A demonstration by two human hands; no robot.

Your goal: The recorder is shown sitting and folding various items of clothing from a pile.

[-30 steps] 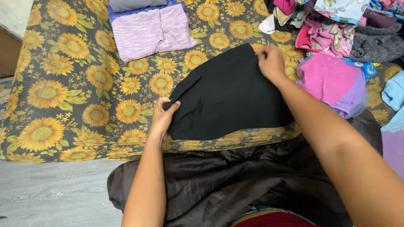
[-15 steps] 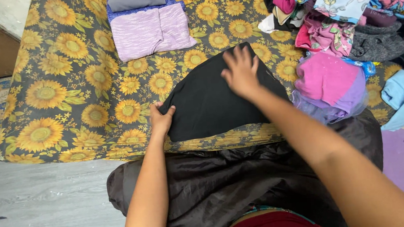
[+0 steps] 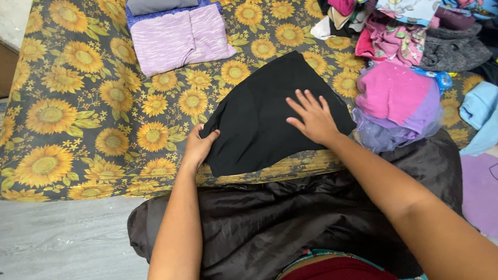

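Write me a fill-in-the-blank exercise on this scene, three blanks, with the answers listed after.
1. The right hand lies flat with spread fingers on a folded garment of ____ colour.
2. The left hand grips that garment's ____ edge.
3. The mattress cover under it is printed with ____.

Missing words: black; left; sunflowers

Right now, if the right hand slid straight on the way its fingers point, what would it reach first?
The right hand lies flat on the black garment, fingers pointing up-left. It would likely cross more black cloth, then the sunflower cover.
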